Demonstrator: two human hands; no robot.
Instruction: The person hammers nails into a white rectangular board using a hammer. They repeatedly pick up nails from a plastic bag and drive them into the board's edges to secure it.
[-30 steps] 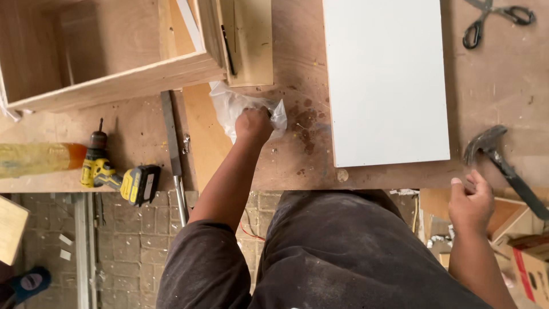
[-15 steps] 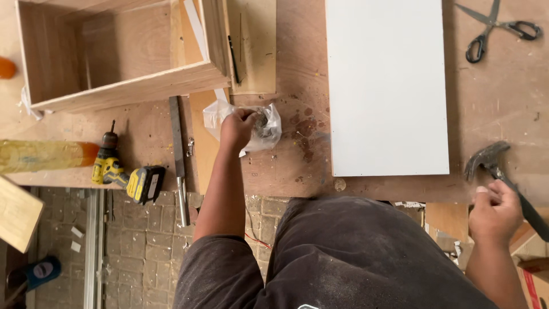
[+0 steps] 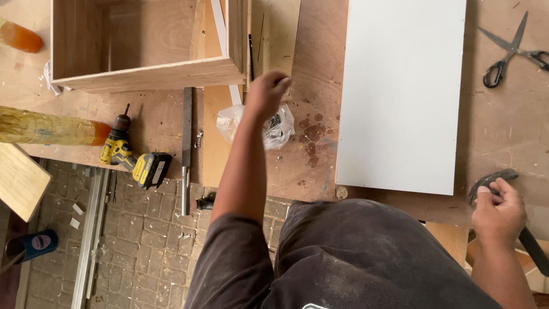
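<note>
Grip check: left hand [image 3: 267, 93] hovers above the crumpled clear plastic bag [image 3: 269, 127] of small dark hardware, fingers curled in; can't tell if anything is pinched between them. Right hand [image 3: 498, 210] is wrapped around the dark-handled claw hammer [image 3: 490, 178] at the bench [image 3: 320, 166] edge. Bag lies on the brown stained bench, between the open plywood box [image 3: 146, 48] and the white rectangular panel [image 3: 403, 91].

Risks, as I judge them: small pieces could slip from curled fingers and roll off the front edge onto the brick floor [image 3: 148, 240]. Hammer head sits close to the panel corner, so a careless lift could chip it. Yellow cordless drill [image 3: 137, 160] overhangs the edge and could get knocked off.
</note>
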